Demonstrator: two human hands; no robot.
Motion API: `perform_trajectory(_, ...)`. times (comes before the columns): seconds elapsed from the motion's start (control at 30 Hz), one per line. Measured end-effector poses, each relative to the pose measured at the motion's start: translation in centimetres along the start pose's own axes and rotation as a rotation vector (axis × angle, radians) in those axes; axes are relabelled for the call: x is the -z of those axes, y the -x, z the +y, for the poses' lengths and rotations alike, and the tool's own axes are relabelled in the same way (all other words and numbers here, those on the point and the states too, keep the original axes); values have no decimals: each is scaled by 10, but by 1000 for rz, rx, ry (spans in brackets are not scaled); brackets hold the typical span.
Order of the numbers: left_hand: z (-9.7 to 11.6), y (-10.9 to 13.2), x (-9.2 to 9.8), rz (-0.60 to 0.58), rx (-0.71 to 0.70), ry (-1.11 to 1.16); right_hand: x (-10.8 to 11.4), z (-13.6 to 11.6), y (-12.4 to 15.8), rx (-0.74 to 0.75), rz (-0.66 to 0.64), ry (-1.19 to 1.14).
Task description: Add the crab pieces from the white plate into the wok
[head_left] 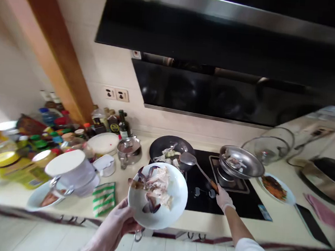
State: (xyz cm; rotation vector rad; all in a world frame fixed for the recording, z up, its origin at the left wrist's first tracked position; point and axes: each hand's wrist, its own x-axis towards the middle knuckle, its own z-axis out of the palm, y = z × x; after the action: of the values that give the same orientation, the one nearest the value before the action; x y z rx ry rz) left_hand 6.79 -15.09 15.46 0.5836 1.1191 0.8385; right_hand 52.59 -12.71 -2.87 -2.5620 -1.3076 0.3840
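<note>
My left hand [122, 219], in a clear glove, grips the near left rim of a white plate [180, 189]. Pale and dark-purple pieces that look like cut crab [161, 181] lie on this plate, mostly on its left side. My right hand [224, 199], also gloved, is closed round the wooden handle of a metal spatula [187, 158]. The spatula's head is over the right side of a black wok [156, 145] on the left of the cooktop. Pale food pieces [169, 153] are in the wok, whose near part is hidden behind the plate.
A steel pan [253, 164] with food sits on the right burner of the black cooktop [199, 198]. Right of it are a plate of cooked food [276, 187] and a phone [313, 224]. Jars, bottles and a striped cloth [104, 199] crowd the left counter. A range hood [222, 32] hangs overhead.
</note>
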Motion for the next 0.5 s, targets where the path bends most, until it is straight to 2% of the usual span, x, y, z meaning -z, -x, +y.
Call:
perform_trajectory(0.1, -12, 9, -7, 48, -43, 29, -3, 3, -15, 56, -15, -48)
perform_trajectory(0.2, -20, 13, -3, 54, -70, 48, -4, 11, -3, 90, 33, -143)
perform_trajectory(0.27, -22, 15, 3, 35, -77, 38, -7, 22, 24, 79, 68, -231)
perform_trajectory(0.37, -17, 15, 13, 18, -79, 25, -17, 38, 90, 34, 99, -400)
perform_trajectory(0.43, -11, 14, 19, 21, -68, 20, -25, 43, 134, -13, 117, -516)
perform_trajectory(0.5, -5, 14, 23, 17, -59, 0, -31, 43, 164, -75, 134, -606)
